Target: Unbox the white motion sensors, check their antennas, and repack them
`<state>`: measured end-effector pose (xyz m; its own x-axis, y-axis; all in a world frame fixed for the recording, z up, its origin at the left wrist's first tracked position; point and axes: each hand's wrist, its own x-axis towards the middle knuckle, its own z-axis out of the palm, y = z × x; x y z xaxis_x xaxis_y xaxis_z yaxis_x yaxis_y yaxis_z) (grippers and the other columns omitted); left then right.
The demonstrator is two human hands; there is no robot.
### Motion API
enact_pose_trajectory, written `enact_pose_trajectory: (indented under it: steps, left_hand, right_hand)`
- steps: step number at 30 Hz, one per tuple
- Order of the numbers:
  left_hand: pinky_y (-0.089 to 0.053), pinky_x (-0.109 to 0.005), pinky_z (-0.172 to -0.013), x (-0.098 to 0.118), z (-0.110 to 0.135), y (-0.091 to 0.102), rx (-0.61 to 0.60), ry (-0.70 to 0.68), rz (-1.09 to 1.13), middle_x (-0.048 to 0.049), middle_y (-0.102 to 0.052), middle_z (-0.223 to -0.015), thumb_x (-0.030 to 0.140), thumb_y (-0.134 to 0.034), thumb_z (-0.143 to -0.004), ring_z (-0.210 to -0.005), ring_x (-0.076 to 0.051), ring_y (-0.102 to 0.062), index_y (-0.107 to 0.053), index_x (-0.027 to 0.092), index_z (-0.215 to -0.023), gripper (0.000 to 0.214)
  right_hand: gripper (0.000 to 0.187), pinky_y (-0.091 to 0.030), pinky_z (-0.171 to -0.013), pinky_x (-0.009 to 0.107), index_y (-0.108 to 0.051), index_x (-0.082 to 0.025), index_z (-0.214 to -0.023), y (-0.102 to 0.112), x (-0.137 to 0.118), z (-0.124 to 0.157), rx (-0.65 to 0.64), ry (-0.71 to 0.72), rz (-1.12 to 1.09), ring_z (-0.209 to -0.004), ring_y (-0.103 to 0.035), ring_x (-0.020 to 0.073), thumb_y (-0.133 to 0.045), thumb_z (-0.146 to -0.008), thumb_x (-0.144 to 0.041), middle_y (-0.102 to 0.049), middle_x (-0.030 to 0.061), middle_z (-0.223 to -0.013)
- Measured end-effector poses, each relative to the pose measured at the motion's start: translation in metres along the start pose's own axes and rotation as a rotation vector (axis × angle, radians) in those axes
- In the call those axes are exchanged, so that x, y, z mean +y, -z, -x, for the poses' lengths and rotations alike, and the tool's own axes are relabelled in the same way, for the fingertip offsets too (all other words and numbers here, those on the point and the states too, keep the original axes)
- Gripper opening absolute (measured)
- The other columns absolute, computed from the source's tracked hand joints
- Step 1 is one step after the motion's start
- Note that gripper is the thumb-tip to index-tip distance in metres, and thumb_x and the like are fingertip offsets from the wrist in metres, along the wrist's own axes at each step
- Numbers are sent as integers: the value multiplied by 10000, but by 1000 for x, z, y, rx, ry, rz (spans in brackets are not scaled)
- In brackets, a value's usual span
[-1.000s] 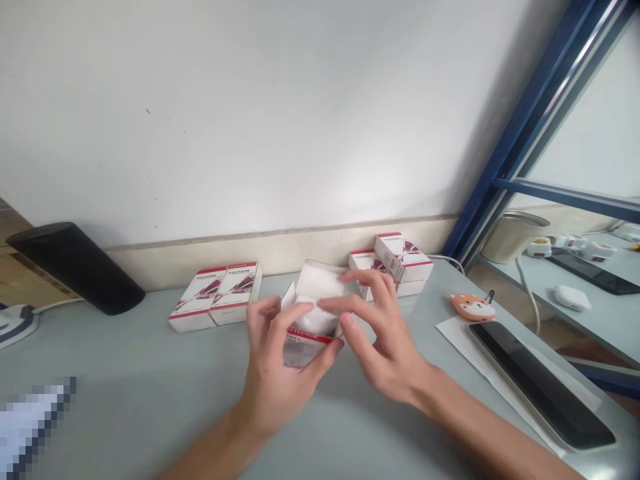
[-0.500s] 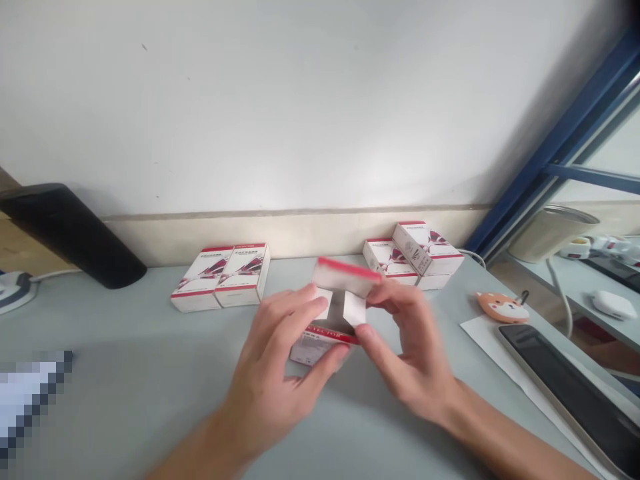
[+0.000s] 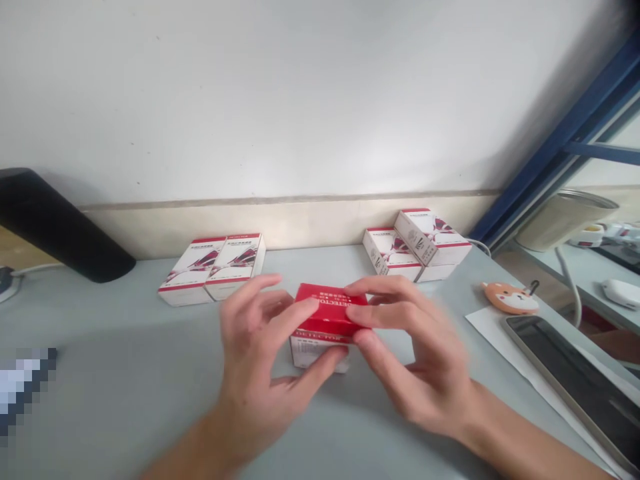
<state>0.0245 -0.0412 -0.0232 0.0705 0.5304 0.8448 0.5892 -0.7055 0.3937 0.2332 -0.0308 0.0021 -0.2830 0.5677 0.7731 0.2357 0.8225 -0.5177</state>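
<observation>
A small white carton with a red lid [image 3: 326,325] stands on the grey table [image 3: 125,387] in front of me. My left hand [image 3: 260,380] grips its left side, thumb on the lower front and fingers on the red top. My right hand [image 3: 415,363] pinches the right side, fingers pressing the lid flat, thumb under it. The lid is down and the red top faces up.
Two like cartons [image 3: 213,268] lie side by side at the back left, and a stack of them [image 3: 417,245] at the back right. A black cylinder [image 3: 55,230] lies left. At the right are an orange fox-shaped trinket [image 3: 510,297], a phone [image 3: 575,380] on paper, and a blue frame [image 3: 560,140].
The carton was open with white padding showing. The red lid then swung over and now lies shut on top, held down by both hands. The view dipped a little.
</observation>
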Motion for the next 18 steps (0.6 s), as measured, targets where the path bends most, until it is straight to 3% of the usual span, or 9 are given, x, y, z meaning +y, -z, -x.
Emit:
enact_pose_trajectory:
  steps: [2, 5, 8, 10, 11, 14, 16, 18]
  left_hand:
    - [-703, -460, -908, -5, -3, 3, -57, -51, -6, -88, -542, -1462, 168, -832, -880, -1217, -270, -677, -584, 336, -1306, 520]
    - [-685, -439, -933, -12, -5, 4, -54, -58, 18, -85, -592, -1420, 127, -799, -909, -1284, -259, -651, -583, 328, -1284, 477]
    - [-662, -431, -954, -15, -7, 2, 35, 142, 99, -88, -642, -1351, 228, -779, -947, -1283, -259, -665, -604, 283, -1184, 300]
    - [-658, -395, -908, -17, -12, 1, 97, 336, 187, -88, -688, -1263, 341, -750, -972, -1237, -254, -694, -584, 258, -1111, 232]
    - [-652, -374, -882, -18, -15, 1, 102, 422, 221, -85, -708, -1212, 385, -738, -976, -1192, -246, -713, -568, 249, -1078, 240]
    - [-618, -362, -893, -30, -27, 7, 12, 526, 195, -71, -728, -1117, 457, -708, -980, -1077, -228, -726, -571, 234, -1025, 266]
    - [-569, -413, -1006, -45, -34, 16, -39, 437, 6, -80, -717, -1145, 429, -633, -1014, -1135, -251, -687, -619, 232, -1039, 199]
    - [-461, -504, -1142, -67, -38, 29, -35, 316, -279, -106, -694, -1232, 340, -554, -1022, -1267, -309, -605, -658, 235, -1064, 153]
  right_hand:
    - [312, -663, -880, 439, -668, -288, -1258, 1, 2, -1, -76, -4, -8, -1105, -732, 260, -710, -973, -167, -673, 104, -1332]
    - [404, -640, -1007, 494, -632, -338, -1360, 0, 8, 3, -132, -30, 28, -1345, -631, 307, -714, -987, -208, -596, 103, -1465]
    - [778, -640, -1010, 535, -370, -387, -1631, -5, 16, 10, -239, -138, 66, -1417, -574, 355, -764, -963, -317, -443, 132, -1642]
    - [958, -660, -950, 523, -163, -382, -1704, -9, 22, 15, -321, -255, 37, -1302, -657, 344, -765, -959, -377, -474, 157, -1629]
    - [959, -664, -927, 506, -144, -378, -1703, -11, 24, 18, -339, -317, 15, -1236, -692, 326, -757, -965, -391, -534, 153, -1580]
    - [842, -644, -911, 463, -294, -352, -1629, -15, 28, 20, -233, -446, 0, -1101, -732, 289, -779, -947, -436, -697, 109, -1359]
    - [777, -623, -896, 449, -401, -324, -1540, -17, 28, 15, -65, -452, 63, -1034, -730, 276, -823, -904, -469, -734, 88, -1260]
    - [668, -601, -865, 425, -500, -310, -1433, -22, 27, 2, 74, -356, 158, -1001, -711, 266, -842, -884, -479, -747, 75, -1220]
